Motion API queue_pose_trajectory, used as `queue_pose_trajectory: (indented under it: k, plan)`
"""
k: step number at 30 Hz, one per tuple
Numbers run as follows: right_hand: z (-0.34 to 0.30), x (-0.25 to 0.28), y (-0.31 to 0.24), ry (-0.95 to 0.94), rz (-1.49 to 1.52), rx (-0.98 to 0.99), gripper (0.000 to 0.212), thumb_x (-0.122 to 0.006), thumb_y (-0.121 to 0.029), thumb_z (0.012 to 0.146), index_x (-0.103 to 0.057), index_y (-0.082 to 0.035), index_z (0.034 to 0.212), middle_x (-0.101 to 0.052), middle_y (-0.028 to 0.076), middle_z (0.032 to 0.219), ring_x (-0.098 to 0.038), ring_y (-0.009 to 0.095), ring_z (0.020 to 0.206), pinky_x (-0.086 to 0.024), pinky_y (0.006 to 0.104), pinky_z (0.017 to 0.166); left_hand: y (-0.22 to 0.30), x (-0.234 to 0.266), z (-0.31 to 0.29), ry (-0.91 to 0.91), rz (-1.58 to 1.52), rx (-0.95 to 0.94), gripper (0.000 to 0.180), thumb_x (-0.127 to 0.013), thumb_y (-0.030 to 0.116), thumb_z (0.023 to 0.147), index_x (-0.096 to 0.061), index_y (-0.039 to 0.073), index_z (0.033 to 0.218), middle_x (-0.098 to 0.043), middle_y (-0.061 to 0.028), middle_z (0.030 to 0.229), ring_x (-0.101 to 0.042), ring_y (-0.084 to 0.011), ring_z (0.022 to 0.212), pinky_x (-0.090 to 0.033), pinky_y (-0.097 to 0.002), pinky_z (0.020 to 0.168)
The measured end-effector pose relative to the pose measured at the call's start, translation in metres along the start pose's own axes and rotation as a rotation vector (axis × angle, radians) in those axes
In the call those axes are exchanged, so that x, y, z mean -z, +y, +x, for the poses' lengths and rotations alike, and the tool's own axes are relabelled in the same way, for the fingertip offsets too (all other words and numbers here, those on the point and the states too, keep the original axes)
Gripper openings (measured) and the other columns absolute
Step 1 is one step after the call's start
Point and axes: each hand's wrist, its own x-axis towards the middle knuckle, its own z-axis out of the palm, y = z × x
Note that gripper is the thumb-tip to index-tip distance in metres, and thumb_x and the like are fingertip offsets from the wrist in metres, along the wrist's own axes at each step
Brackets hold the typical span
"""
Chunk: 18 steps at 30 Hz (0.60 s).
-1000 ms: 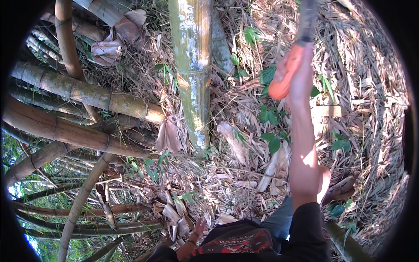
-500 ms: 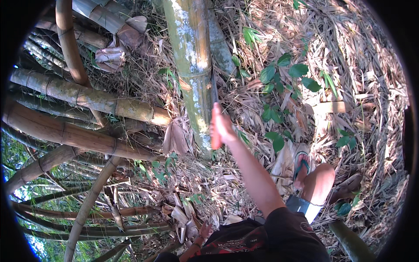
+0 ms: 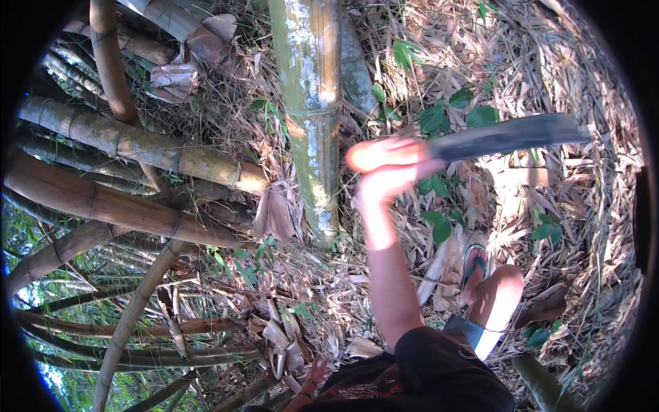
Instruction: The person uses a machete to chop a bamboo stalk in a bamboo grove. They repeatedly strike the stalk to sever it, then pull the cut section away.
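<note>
The person's right hand (image 3: 398,165), a little right of the middle of the frame, is closed around the orange handle (image 3: 364,157) of a machete (image 3: 508,136). The dark blade, blurred, stretches from the fist toward the right side of the frame, above the dry leaf litter (image 3: 576,220) and some green leaves (image 3: 483,116). The butt of the handle shows just right of a thick bamboo stalk (image 3: 317,161), with a narrow gap between them in the picture. That stalk runs down from the top edge, green with whitish patches, and bears a pale nick (image 3: 295,128) on its left side.

The left hand (image 3: 318,369), at the lower edge left of the dark shirt (image 3: 449,367), has its fingers spread and holds nothing; broken husks (image 3: 278,336) lie near it. Leaning bamboo stems (image 3: 117,209) fill the left side. A sandalled foot (image 3: 473,266) shows at lower right.
</note>
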Motion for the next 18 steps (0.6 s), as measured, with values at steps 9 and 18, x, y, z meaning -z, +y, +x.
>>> queue_pose_trajectory:
  k: [9,18]
  plan:
    - [-0.071,0.059,0.093,-0.309,-0.610,-1.072,0.064,-0.042,-0.069,0.090,-0.044,-0.009,0.071,-0.047,0.002,0.057,-0.048,0.015,0.045,-0.043,0.0328,0.042,0.042,0.013,0.005,0.000,0.247,-0.126,0.066,-0.063,0.032,0.094,-0.026,0.016,0.146,-0.060,-0.0089,0.082,-0.058,-0.0157,0.062,-0.047,-0.0322,0.052]
    - [0.133,0.057,-0.072,-0.609,-1.081,-0.480,0.055,-0.040,-0.056,0.097,-0.052,-0.004,0.082,-0.047,0.001,0.057,-0.047,0.009,0.046,-0.039,0.0246,0.043,0.053,-0.005,0.002,0.016,0.405,-0.175,0.071,-0.064,0.030,0.093,-0.022,0.017,0.149,-0.057,-0.0069,0.084,-0.054,-0.0133,0.059,-0.044,-0.0273,0.047]
